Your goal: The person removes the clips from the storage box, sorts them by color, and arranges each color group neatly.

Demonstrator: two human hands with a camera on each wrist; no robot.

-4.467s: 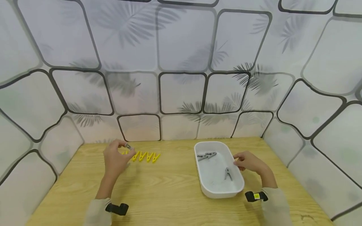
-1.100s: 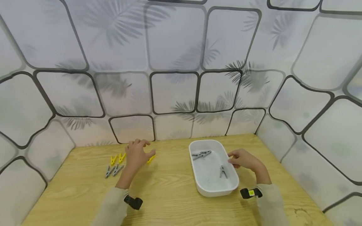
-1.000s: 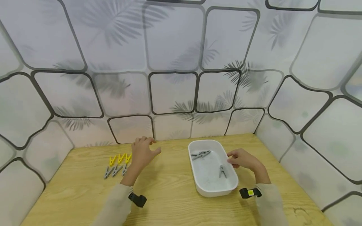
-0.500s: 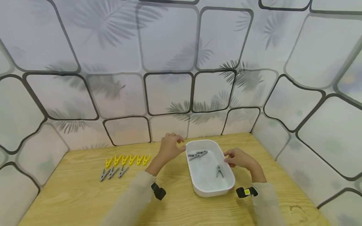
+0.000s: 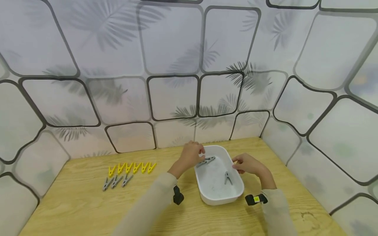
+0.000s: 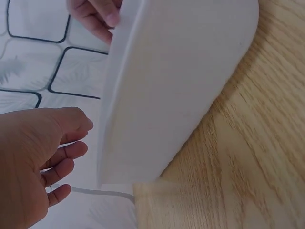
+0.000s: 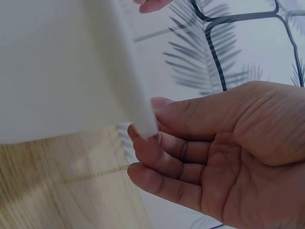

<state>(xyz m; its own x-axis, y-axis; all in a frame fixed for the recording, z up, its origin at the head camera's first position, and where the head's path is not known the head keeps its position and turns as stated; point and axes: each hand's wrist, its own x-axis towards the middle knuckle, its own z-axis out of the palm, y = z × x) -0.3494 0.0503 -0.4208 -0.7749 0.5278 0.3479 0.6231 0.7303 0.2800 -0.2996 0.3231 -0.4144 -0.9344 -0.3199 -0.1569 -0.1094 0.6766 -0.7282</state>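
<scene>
My left hand (image 5: 191, 154) hovers at the left rim of a white plastic tub (image 5: 217, 193), its fingers loosely bent. In the left wrist view no object shows between the thumb and fingers. Grey clothespins (image 5: 210, 160) lie in the tub just beside those fingers, partly hidden by them. Another grey clothespin (image 5: 227, 178) rests nearer the tub's front. On the opposite side, my right hand (image 5: 249, 164) pinches the tub's rim between thumb and fingers, seen close up in the right wrist view.
Several yellow clothespins (image 5: 136, 168) form a row at the left of the wooden table (image 5: 88, 209). In front of them lie 3 grey clothespins (image 5: 116, 181). A patterned backdrop (image 5: 174, 98) encloses the table's back and sides.
Earlier my left hand held a grey clothespin by the yellow row; now a third grey clothespin lies there. The left hand has since moved right to the tub. My right hand stays on the rim.
</scene>
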